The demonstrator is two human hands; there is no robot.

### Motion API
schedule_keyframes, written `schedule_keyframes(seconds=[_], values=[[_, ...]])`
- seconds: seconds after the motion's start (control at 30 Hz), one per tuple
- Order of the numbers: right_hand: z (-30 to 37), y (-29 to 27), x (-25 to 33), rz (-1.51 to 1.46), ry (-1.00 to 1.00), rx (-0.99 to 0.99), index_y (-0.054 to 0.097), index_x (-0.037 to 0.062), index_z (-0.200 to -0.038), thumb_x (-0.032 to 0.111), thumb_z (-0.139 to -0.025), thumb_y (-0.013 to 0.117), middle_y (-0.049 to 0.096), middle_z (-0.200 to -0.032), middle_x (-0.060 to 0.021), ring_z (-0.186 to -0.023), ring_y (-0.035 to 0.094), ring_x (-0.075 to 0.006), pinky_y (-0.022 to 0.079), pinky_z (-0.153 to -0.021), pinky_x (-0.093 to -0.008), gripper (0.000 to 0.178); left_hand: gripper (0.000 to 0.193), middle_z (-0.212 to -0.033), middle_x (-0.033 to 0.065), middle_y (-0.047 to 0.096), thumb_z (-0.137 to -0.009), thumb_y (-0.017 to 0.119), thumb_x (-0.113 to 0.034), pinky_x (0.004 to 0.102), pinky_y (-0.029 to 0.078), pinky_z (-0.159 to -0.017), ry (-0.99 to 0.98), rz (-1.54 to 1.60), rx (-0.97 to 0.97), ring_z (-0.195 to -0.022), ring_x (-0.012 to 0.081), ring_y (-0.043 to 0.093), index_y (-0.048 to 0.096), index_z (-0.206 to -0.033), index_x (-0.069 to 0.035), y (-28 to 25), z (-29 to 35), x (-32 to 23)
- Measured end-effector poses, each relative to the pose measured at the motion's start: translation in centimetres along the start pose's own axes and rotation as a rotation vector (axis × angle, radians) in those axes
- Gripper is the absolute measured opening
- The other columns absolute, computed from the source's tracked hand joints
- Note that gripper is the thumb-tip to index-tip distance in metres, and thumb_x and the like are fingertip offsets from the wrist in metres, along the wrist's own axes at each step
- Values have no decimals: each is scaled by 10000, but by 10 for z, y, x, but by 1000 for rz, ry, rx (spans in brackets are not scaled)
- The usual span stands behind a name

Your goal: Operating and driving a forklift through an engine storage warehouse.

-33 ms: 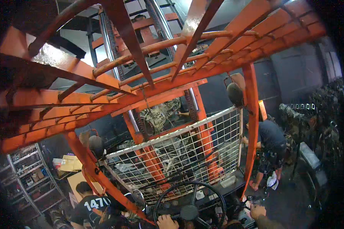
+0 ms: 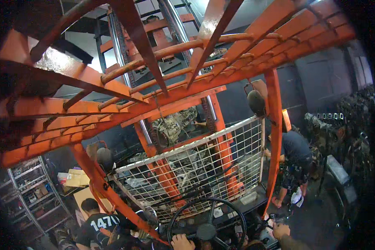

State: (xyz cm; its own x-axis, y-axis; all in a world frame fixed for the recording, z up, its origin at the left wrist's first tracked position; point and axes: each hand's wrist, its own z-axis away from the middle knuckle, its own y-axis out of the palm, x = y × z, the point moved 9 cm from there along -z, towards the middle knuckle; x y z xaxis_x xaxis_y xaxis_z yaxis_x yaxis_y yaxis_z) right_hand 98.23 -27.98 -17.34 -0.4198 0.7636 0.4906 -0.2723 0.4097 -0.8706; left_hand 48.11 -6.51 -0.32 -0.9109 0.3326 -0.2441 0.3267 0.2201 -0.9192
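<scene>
Your left hand (image 2: 182, 242) curls over the lower-left rim of the black steering wheel (image 2: 206, 231); the hub lies to its right. Your right hand (image 2: 281, 230), right of the wheel, is nearer the upright black lever (image 2: 271, 217); whether its fingers close there cannot be told. Beyond, a person (image 2: 98, 225) at left, a white mesh guard (image 2: 187, 145) across the front, another person (image 2: 296, 146) at right, then an orange mast (image 2: 228, 166) and metal machinery (image 2: 175, 127).

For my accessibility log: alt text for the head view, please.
The wearer's left grip is at a round black steering wheel and the right grip by a black lever, beneath orange metal bars. Ahead, a grey metal engine-like assembly shows above a white wire-mesh screen; at right, a dark-clothed person.
</scene>
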Motion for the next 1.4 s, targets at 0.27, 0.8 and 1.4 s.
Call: schedule_keyframes(seconds=[0.27, 0.8, 1.4], values=[[19, -25, 14, 12, 31, 24, 743, 12, -1140, 576, -1038, 434, 713, -1178, -307, -1152, 669, -480, 521, -1029, -523, 651, 512, -1434, 228, 534, -983, 659, -283, 584, 375, -1135, -34, -19, 29, -1374, 419, 446, 563, -1386, 17, -2, -2, -3], [22, -28, 22, 36, -53, -16, 732, 3, -1057, 583, -1040, 423, 731, -1087, -284, -1069, 684, -463, 544, -939, -541, 658, 500, -1442, 224, 526, -982, 666, -253, 568, 367, -1145, -42, 7, 74, -1385, 412, 434, 552, -1390, 12, -10, 2, -8], [21, -30, 33, -40, -187, -144, 724, 57, -1116, 508, -1008, 554, 723, -1085, -234, -1030, 690, -417, 561, -870, -524, 494, 495, -1193, 153, 596, -747, 669, -139, 542, 399, -1002, 20, 99, -303, -1218, 397, 506, 618, -1229, -32, 26, -19, 30]])
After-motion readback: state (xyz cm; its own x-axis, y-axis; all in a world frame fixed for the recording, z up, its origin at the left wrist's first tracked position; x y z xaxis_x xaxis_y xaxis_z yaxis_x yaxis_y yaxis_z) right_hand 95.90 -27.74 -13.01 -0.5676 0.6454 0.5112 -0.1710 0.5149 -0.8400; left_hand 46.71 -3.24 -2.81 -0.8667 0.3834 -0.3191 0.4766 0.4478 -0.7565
